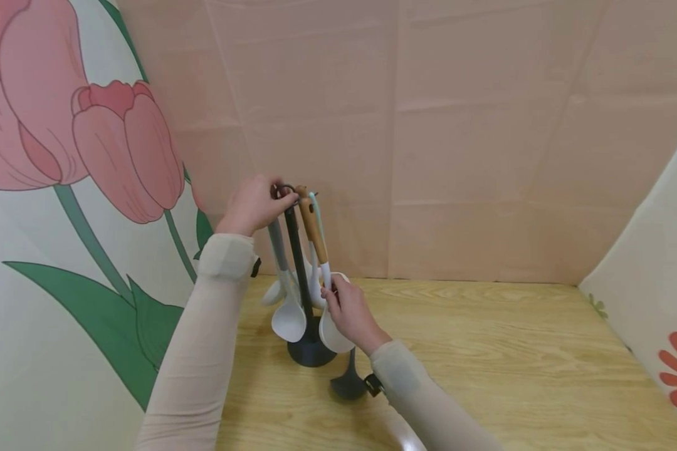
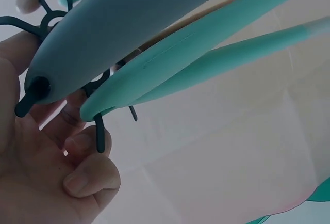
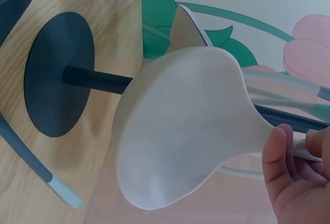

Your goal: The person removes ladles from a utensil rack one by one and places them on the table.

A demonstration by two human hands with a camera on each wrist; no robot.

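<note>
A black utensil stand [image 1: 310, 351] with a round base stands on the table, its hooked top in the grip of my left hand [image 1: 256, 203]. Grey and teal handles [image 2: 170, 64] hang from its hooks, close to the left palm. My right hand [image 1: 352, 313] pinches the neck of a white ladle [image 3: 180, 126] with a wooden handle [image 1: 311, 222]. The ladle's bowl points down beside the stand's pole, and its handle top is up at the hooks. Another white ladle [image 1: 289, 321] hangs left of the pole, with more pale utensils partly hidden behind.
A dark grey ladle [image 1: 348, 383] lies on the wooden table [image 1: 485, 351] in front of the base, partly hidden by the right arm. Behind the stand rises a pinkish wall covering [image 1: 457, 156]. A tulip-printed wall [image 1: 130, 144] is close on the left.
</note>
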